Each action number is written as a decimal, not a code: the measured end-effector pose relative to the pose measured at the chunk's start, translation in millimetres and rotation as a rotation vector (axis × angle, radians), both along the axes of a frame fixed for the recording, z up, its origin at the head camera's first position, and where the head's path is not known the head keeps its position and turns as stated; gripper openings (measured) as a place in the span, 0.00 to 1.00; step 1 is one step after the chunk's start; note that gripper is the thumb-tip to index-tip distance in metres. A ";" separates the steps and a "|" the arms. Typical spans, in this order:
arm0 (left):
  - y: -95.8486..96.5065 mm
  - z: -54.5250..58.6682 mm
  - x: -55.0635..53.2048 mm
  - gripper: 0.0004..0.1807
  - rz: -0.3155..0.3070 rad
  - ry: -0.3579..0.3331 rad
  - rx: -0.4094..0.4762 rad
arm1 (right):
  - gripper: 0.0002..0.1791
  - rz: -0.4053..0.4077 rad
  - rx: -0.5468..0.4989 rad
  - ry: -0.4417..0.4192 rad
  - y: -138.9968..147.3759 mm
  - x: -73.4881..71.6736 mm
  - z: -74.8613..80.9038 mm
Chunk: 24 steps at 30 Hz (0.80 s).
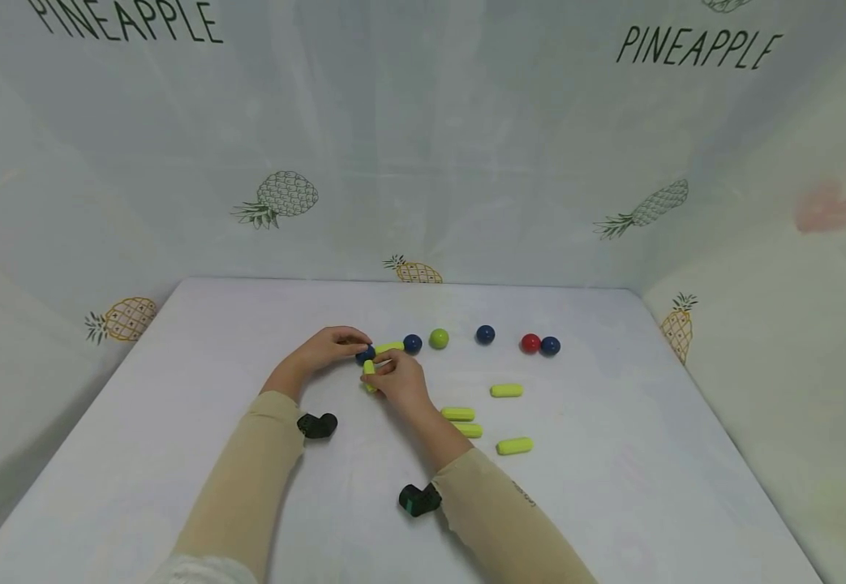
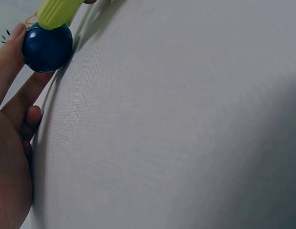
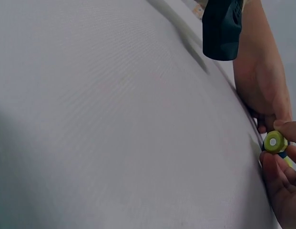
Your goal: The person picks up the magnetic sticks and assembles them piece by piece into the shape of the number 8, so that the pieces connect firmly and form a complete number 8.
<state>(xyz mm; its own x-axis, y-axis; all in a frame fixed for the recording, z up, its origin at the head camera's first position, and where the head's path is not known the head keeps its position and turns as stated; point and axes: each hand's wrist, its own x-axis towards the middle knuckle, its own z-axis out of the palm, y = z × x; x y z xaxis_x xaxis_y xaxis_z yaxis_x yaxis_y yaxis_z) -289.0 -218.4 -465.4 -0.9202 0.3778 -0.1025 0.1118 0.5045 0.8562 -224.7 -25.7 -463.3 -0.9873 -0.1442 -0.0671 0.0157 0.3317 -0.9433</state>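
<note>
My left hand pinches a dark blue ball between thumb and fingers, low over the table. From that ball a yellow-green rod runs right to a second blue ball. My right hand pinches another ribbed yellow-green rod just in front of the first ball. In the left wrist view, a rod end overlaps the glossy ball. The right wrist view shows the held rod's near end, with a pale round centre, between thumb and fingers.
Right of the hands lie a green ball, a blue ball and a red ball beside a blue one. Several loose rods lie nearer, some by the right forearm. Dark wrist cameras jut from the sleeves.
</note>
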 end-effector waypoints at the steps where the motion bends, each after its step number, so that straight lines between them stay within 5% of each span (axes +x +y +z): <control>1: -0.1 -0.2 -0.2 0.17 0.000 0.000 -0.003 | 0.18 0.000 0.001 -0.002 -0.2 0.0 0.5; 24: 0.3 0.6 -0.5 0.17 0.020 -0.032 -0.029 | 0.18 -0.015 0.055 -0.017 21.4 -3.1 15.4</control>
<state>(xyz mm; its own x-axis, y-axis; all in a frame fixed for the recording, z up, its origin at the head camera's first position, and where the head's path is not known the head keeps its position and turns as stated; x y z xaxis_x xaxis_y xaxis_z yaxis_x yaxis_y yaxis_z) -289.4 -218.1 -464.8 -0.9236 0.3559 -0.1425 0.0743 0.5308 0.8443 -227.8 -4.2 -447.9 -0.9879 -0.1250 -0.0913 0.0369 0.3828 -0.9231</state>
